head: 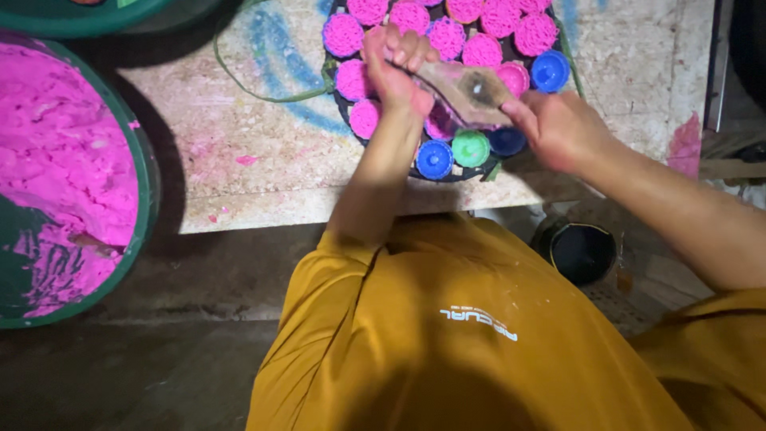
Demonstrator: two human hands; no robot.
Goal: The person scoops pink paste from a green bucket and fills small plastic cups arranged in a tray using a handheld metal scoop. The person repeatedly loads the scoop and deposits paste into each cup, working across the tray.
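Observation:
My left hand (396, 68) and my right hand (554, 128) both grip a flat brown wooden tool (467, 89), stained pink, held over a dark round tray (447, 172). The tray holds several small round moulds: many packed with pink powder (345, 33), some blue (435, 158) and one green (471, 148). The left hand closes on the tool's left end, the right hand pinches its right end. The tool covers a pink mould beneath it. My yellow shirt fills the lower frame.
A big green tub (148, 207) of pink powder sits at the left on the dark floor. The tray rests on a pale stone slab (239, 136) with blue and pink stains. A small dark pot (582, 251) stands under the slab's edge at right.

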